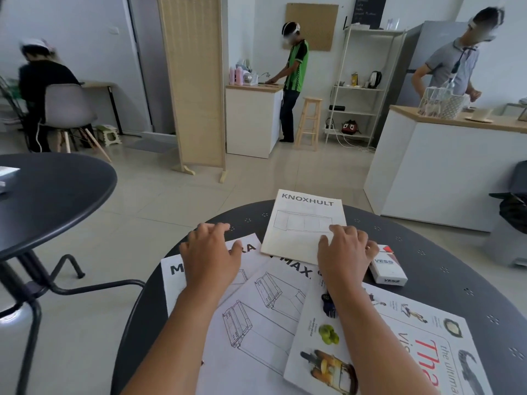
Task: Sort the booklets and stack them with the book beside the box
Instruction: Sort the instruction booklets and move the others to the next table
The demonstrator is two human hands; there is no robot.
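While the booklets lie fanned and overlapping across the round dark table (pixel 427 269), both hands work above them. The right hand (pixel 346 252) rests with relaxed, spread fingers on the near right corner of the KNOXHULT booklet (pixel 302 220), probably to slide it toward the pile. The left hand (pixel 212 252) lies flat, fingers loose, on the left MAXIMERA booklet (pixel 171 277), steadying it. A second MAXIMERA booklet (pixel 256 323) overlaps it at centre. The book (pixel 399 337) lies near right, partly over that sheet. The VESS box (pixel 389 270) sits just beyond the book, right of the right hand, marking the stacking place.
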